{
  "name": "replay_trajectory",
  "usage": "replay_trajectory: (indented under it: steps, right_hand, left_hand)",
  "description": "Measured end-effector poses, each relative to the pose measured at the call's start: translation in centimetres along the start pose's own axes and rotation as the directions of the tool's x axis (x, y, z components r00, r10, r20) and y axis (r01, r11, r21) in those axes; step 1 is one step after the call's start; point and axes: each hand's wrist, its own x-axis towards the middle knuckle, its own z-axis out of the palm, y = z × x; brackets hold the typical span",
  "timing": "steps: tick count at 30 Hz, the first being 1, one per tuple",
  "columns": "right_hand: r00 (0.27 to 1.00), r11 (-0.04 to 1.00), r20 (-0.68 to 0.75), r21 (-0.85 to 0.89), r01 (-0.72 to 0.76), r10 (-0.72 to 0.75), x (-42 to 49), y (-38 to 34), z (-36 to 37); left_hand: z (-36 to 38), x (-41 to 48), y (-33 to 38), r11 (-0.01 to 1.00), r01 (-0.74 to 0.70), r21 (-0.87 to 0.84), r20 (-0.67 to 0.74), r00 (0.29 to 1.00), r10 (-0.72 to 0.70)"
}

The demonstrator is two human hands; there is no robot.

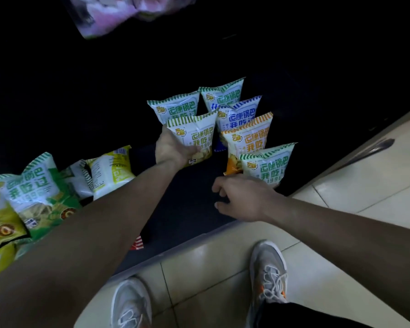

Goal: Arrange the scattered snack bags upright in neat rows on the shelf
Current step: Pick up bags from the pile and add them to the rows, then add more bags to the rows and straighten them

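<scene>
My left hand (173,149) grips a green-striped white snack bag (195,136) from below and holds it upright over the dark shelf floor (187,200). Behind it stands another green-striped bag (175,110). To the right a row stands upright: a green bag (225,95) at the back, a blue-striped bag (239,114), an orange bag (249,138) and a green bag (269,166) at the front. My right hand (244,197) hovers just below that front bag with fingers loosely curled and nothing in it. Scattered bags (31,185) lie at the left.
A yellow-green bag (111,171) lies on its side among the left heap. A pink and purple package (109,15) shows at the top. The shelf's front edge (175,252) runs diagonally above a cream tiled floor (223,268), where my two grey sneakers stand.
</scene>
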Motion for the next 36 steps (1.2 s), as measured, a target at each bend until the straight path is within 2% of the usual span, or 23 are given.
replay_trajectory:
  steps: [3, 7, 11, 15, 20, 24, 27, 31, 36]
  right_hand:
    - [0.999, 1.000, 0.030, 0.003, 0.023, -0.023, 0.4, -0.2, 0.3]
    - [0.998, 1.000, 0.049, -0.005, 0.030, -0.030, 0.6, -0.2, 0.8]
    - [0.996, 1.000, 0.088, -0.003, 0.030, -0.029, 0.6, 0.0, 1.0]
    - [0.995, 1.000, 0.102, -0.005, 0.019, -0.018, 0.7, 0.3, 1.0]
    - [0.992, 1.000, 0.125, -0.022, 0.007, -0.005, 1.0, 0.7, 1.4]
    - [0.991, 1.000, 0.132, -0.020, 0.003, 0.000, 1.0, 0.4, 1.3]
    - [0.992, 1.000, 0.124, -0.023, 0.005, -0.003, 1.5, -0.6, 0.6]
    - [0.995, 0.999, 0.087, -0.014, 0.038, -0.037, 2.7, -3.2, -0.6]
    - [0.996, 0.997, 0.050, 0.001, 0.078, -0.078, 5.2, -7.7, -0.5]
  left_hand:
    - [0.2, 0.4, -0.3, 0.998, 0.070, 0.008, -0.038, 0.997, -0.069]
    - [0.0, 0.9, -0.6, 1.000, 0.027, -0.001, -0.023, 0.999, -0.027]
    - [-0.3, 0.6, -0.9, 0.994, 0.105, -0.016, -0.025, 0.994, -0.105]
    - [-0.6, 0.7, -1.1, 0.992, 0.117, -0.039, -0.025, 0.993, -0.118]
    - [-0.4, 0.9, 0.0, 0.989, 0.138, 0.046, 0.013, 0.990, -0.138]
    - [-0.9, 0.3, -0.4, 0.969, 0.153, 0.194, 0.005, 0.988, -0.157]
    - [-2.1, -0.5, -1.3, 0.975, 0.106, 0.197, 0.050, 0.992, -0.118]
    - [-6.4, -2.6, -4.2, 0.979, -0.026, 0.204, 0.146, 0.989, -0.004]
    - [-14.3, -6.1, -9.8, 0.876, -0.177, 0.448, 0.223, 0.971, 0.082]
